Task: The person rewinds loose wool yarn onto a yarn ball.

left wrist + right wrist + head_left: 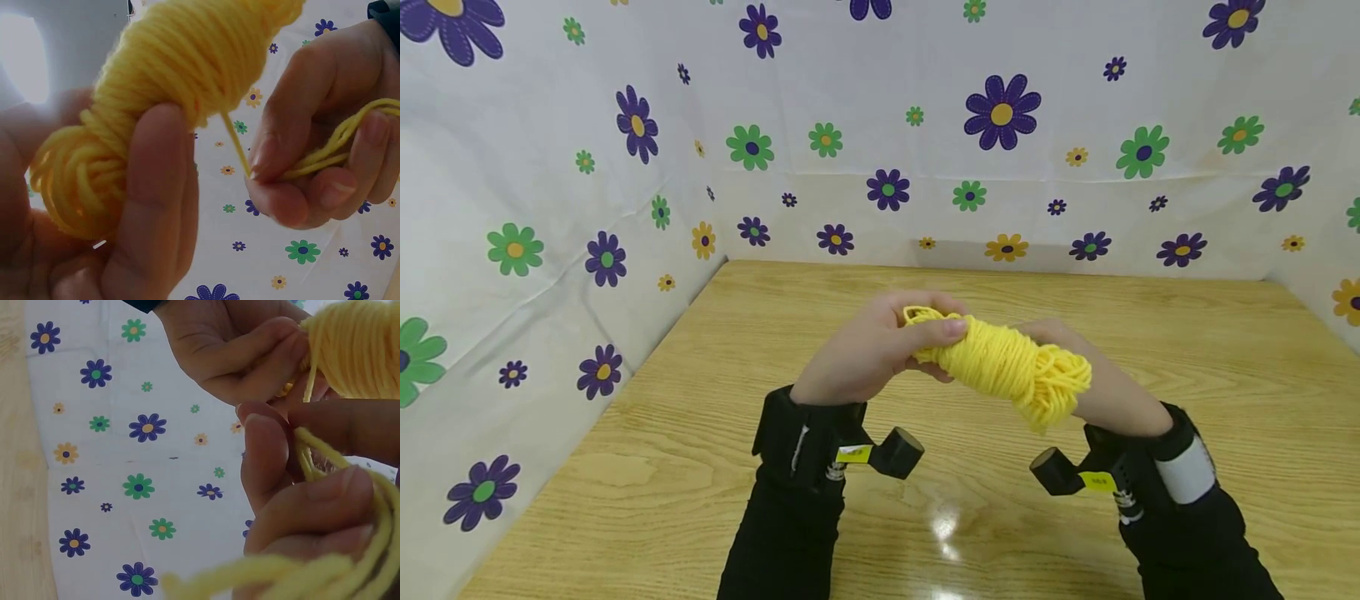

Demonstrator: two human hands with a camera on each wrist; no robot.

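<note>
A skein of yellow yarn (1000, 360), wound tightly round its middle with loops at both ends, is held up above the table. My left hand (880, 342) grips its left end, thumb on the near side. Behind the skein, my right hand (1093, 375) is partly hidden in the head view. In the left wrist view that right hand (331, 137) pinches a strand of yarn (236, 144) running down from the wound middle. More loose yarn (381, 506) passes through its curled fingers in the right wrist view.
Beneath the hands lies a wood-grain table (700, 500). A white cloth with printed flowers (850, 92) hangs at the back and along the sides. Each wrist wears a black strap with a small camera mount (898, 454).
</note>
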